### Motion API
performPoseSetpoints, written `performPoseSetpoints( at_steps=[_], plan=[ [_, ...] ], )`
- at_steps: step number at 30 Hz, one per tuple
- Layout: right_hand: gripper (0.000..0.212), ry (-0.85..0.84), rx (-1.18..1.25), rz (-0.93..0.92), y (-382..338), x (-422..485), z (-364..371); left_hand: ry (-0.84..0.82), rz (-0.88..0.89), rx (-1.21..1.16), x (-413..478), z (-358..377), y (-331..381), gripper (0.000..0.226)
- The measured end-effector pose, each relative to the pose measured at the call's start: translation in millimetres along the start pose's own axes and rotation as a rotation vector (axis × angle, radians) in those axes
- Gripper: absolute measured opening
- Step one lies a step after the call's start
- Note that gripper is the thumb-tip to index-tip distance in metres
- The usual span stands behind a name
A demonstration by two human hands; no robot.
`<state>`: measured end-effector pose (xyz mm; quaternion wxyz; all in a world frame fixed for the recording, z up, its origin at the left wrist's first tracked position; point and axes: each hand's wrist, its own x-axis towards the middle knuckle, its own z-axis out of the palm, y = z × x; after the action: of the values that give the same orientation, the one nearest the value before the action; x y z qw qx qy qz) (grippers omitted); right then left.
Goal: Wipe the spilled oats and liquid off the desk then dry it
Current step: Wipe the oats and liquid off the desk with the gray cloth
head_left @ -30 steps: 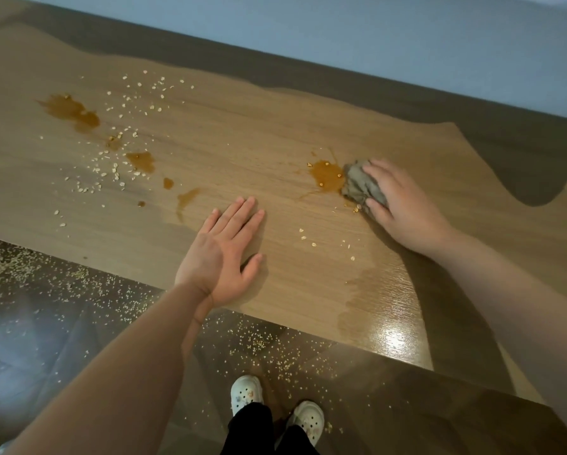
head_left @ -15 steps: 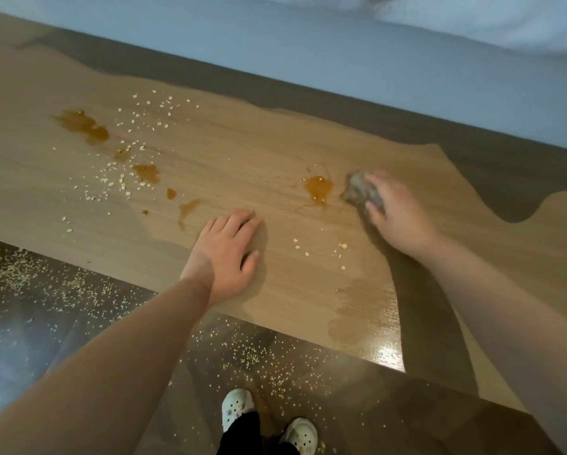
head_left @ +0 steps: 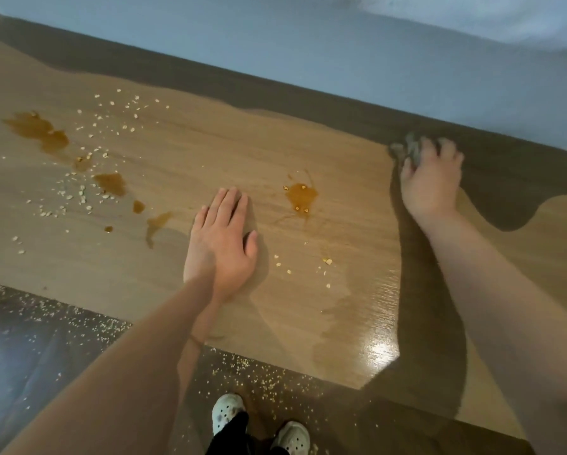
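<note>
Wooden desk (head_left: 229, 139) with loose oats (head_left: 82, 193) and several brown liquid puddles (head_left: 302, 195).

One wooden desk (head_left: 210, 142) bears at least seven separate brown puddles (head_left: 109, 183) of liquid, six strung across its left half and one lone pool (head_left: 302, 195) near the middle, plus one broad wet sheen (head_left: 357, 323) by the front edge. Two bare hands, the left hand (head_left: 221, 244) and the right hand (head_left: 431, 182), share a single grey cloth (head_left: 412, 151). Oats (head_left: 82, 195) on the desk and one dark floor (head_left: 19, 372) are too many to count, and two pale shoes (head_left: 227, 413) show below.
</note>
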<state>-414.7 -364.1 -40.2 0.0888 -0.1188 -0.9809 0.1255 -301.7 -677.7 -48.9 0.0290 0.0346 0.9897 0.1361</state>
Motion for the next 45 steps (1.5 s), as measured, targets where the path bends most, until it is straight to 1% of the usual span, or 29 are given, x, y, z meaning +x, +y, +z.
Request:
performPoseSetpoints(
  at_steps=[2,3,5,6,9,10,11,12,13,15,17,18,20,22,24,28,29,30,31,34,35,36,37,39,40,41,42,43,45],
  plan=[
    [0.048,0.012,-0.059,0.12,-12,37,6,0.013,0.003,0.0,-1,1,-1,0.068],
    [0.047,-0.009,-0.077,0.131,-23,49,10,0.017,0.003,-0.001,-1,1,-1,0.069],
    [0.05,-0.038,-0.049,0.085,-50,56,18,0.023,-0.007,-0.005,0,1,-1,0.069],
    [0.051,-0.064,-0.001,0.013,-65,48,20,0.028,-0.009,-0.009,0,0,0,0.069],
    [0.053,-0.177,0.08,-0.425,-93,-6,20,0.026,-0.009,-0.007,-2,0,1,0.07],
    [0.053,-0.228,0.102,-0.51,-89,-20,17,0.015,-0.01,-0.011,-2,-1,1,0.07],
    [0.053,-0.25,0.125,-0.55,-81,-24,13,0.002,-0.01,-0.016,-1,-1,1,0.071],
    [0.053,-0.25,0.137,-0.551,-73,-18,9,-0.009,-0.01,-0.021,-1,-2,0,0.072],
    [0.052,-0.232,0.135,-0.512,-65,-4,10,-0.016,-0.01,-0.025,0,-2,0,0.073],
    [0.05,-0.188,0.113,-0.359,-58,34,17,-0.027,-0.006,-0.022,0,-3,0,0.075],
    [0.05,-0.185,0.079,-0.221,-69,65,25,-0.029,-0.003,-0.021,0,-3,1,0.076],
    [0.05,-0.184,0.048,-0.193,-80,73,32,-0.027,-0.005,-0.025,0,-3,1,0.075],
    [0.05,-0.188,0.019,-0.221,-101,74,42,-0.025,-0.008,-0.03,0,-3,1,0.075],
    [0.052,-0.241,0.107,-0.34,-114,57,40,-0.027,-0.003,-0.025,0,-3,0,0.075],
    [0.053,-0.313,0.191,-0.504,-117,28,30,-0.02,0.009,-0.025,0,-3,-1,0.076],
    [0.059,-0.466,0.126,-0.855,-96,-29,9,-0.019,0.006,-0.023,0,-3,0,0.076],
    [0.059,-0.478,0.097,-0.901,-90,-28,7,-0.015,0.005,-0.021,1,-3,0,0.076],
    [0.058,-0.475,0.076,-0.902,-87,-21,7,-0.01,0.003,-0.022,0,-2,0,0.075],
    [0.057,-0.46,0.068,-0.861,-86,-10,10,-0.003,0.001,-0.025,0,-2,1,0.074],
    [0.057,-0.37,0.145,-0.576,-97,11,20,0.013,-0.006,-0.031,-2,0,0,0.073],
    [0.057,-0.345,0.171,-0.521,-104,5,23,0.013,-0.007,-0.03,-1,0,0,0.073],
    [0.057,-0.335,0.185,-0.535,-109,-7,24,0.013,-0.006,-0.029,-1,1,0,0.074],
    [0.057,-0.352,0.201,-0.614,-111,-24,24,0.014,-0.004,-0.028,-1,1,-1,0.074],
    [0.056,-0.432,0.232,-0.857,-102,-64,17,0.021,-0.001,-0.02,0,2,-1,0.073],
    [0.056,-0.493,0.229,-0.951,-92,-77,11,0.023,-0.002,-0.015,-1,2,-1,0.072],
    [0.056,-0.53,0.214,-1.003,-81,-78,5,0.025,-0.002,-0.014,-1,2,-1,0.071],
    [0.055,-0.535,0.186,-1.004,-71,-68,1,0.027,-0.005,-0.019,-1,2,-1,0.07],
    [0.056,-0.508,0.143,-0.947,-65,-54,1,0.029,-0.009,-0.025,-1,2,-1,0.069],
    [0.056,-0.433,0.091,-0.721,-59,-18,6,0.028,-0.012,-0.034,-1,1,-1,0.068]
  ],
)
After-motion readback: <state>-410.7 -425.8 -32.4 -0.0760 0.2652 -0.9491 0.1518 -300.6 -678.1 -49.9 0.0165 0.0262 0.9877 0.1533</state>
